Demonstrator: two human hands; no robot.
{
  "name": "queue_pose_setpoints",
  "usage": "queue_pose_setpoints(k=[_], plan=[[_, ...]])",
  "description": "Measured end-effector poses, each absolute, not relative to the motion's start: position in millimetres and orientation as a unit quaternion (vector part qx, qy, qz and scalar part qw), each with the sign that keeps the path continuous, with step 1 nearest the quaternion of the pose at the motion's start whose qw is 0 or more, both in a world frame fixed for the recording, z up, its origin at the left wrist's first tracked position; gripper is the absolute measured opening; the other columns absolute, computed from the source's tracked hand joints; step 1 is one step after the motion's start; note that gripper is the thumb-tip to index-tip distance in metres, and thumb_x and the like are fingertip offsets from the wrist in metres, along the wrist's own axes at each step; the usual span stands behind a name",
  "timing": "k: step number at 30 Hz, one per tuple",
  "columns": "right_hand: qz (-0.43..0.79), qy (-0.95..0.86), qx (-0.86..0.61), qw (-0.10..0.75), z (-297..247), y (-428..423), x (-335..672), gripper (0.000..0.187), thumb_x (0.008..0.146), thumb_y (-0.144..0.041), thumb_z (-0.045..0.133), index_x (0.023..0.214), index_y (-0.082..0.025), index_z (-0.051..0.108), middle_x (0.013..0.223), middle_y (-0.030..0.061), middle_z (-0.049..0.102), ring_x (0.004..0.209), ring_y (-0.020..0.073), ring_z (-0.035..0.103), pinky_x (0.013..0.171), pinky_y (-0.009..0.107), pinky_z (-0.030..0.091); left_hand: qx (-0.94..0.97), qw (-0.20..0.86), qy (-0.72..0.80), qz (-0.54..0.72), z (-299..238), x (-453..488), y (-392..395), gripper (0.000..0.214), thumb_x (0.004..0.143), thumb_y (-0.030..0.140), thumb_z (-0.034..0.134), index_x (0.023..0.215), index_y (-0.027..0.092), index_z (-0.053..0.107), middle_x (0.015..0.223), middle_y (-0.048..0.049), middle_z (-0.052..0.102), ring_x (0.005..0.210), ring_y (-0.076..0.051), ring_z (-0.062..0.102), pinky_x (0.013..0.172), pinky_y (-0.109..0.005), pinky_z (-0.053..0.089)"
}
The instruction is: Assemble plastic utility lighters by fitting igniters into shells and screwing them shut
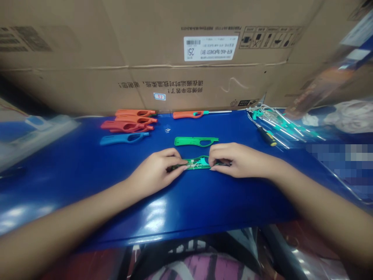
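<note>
A green lighter half-shell [197, 163] with white wires and small parts inside lies flat on the blue table [87, 167]. My left hand [159, 171] pinches its left end with curled fingers. My right hand [237, 159] pinches its right end, fingers pressed down on it. A second green shell half [196, 141] lies just beyond, untouched.
Several orange and red lighter bodies [132, 120] and a blue one [124, 138] lie at the back left. An orange long-nosed lighter [194, 114] rests by the cardboard boxes [175, 58]. A yellow-handled screwdriver [266, 136] and a heap of green-tipped metal tubes [279, 124] sit at the right.
</note>
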State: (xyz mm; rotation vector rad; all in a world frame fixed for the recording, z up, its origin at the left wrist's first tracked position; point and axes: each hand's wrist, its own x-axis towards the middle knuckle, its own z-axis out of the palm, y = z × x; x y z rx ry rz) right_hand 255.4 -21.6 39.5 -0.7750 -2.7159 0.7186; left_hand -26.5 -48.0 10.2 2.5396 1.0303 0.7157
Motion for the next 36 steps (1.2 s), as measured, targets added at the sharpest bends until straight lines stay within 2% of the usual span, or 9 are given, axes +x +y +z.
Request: queue_pose_setpoints(k=[4,8,14,24,30,36], plan=[[0.241,-0.925,-0.265,0.124,38,-23,254,0.005,0.092,-0.018,0.063,0.096,-0.02,0.066,0.094,0.0027,0.065,0.079,0.0138,0.058,0.07,0.026,0.042,0.887,0.155,0.356,0.251,10,-27,-48,0.02,0.096,0.026,0.062,0.107,0.019,0.078,0.095,-0.0061,0.068,0.08,-0.015,0.067,0.072,-0.026,0.054],[0.227,-0.925,-0.274,0.13,35,-24,251,0.016,0.091,-0.021,0.065,0.107,-0.02,0.064,0.102,0.0034,0.065,0.078,0.0131,0.056,0.069,0.025,0.042,0.886,0.162,0.354,0.251,11,-26,-48,0.02,0.096,0.025,0.062,0.108,0.019,0.078,0.095,-0.0056,0.068,0.081,-0.015,0.067,0.073,-0.026,0.054],[0.225,-0.917,-0.3,0.134,29,-27,246,0.013,0.092,-0.02,0.063,0.106,-0.02,0.063,0.107,0.0042,0.066,0.083,0.0146,0.057,0.071,0.026,0.043,0.883,0.17,0.362,0.245,12,-26,-49,0.02,0.096,0.024,0.062,0.108,0.018,0.077,0.095,-0.0051,0.068,0.082,-0.014,0.066,0.074,-0.026,0.053],[0.141,-0.893,-0.405,0.137,27,-37,232,0.005,0.094,-0.025,0.06,0.092,-0.02,0.061,0.092,0.0016,0.067,0.081,0.0162,0.06,0.068,0.027,0.039,0.887,0.155,0.359,0.246,12,-24,-51,0.02,0.097,0.024,0.061,0.105,0.017,0.078,0.093,-0.0051,0.066,0.079,-0.014,0.065,0.073,-0.026,0.052],[0.093,-0.929,-0.342,0.105,28,-36,236,0.01,0.099,-0.026,0.053,0.097,-0.018,0.06,0.098,0.005,0.066,0.082,0.018,0.061,0.066,0.029,0.041,0.886,0.151,0.362,0.247,12,-23,-52,0.019,0.097,0.024,0.062,0.105,0.016,0.077,0.092,-0.005,0.066,0.079,-0.014,0.065,0.073,-0.026,0.052],[0.149,-0.934,-0.299,0.126,34,-33,243,0.013,0.098,-0.02,0.052,0.096,-0.019,0.064,0.096,0.0047,0.067,0.084,0.0171,0.062,0.072,0.028,0.044,0.884,0.159,0.361,0.251,11,-24,-52,0.018,0.097,0.024,0.062,0.104,0.016,0.077,0.092,-0.0046,0.067,0.078,-0.014,0.065,0.072,-0.025,0.052]])
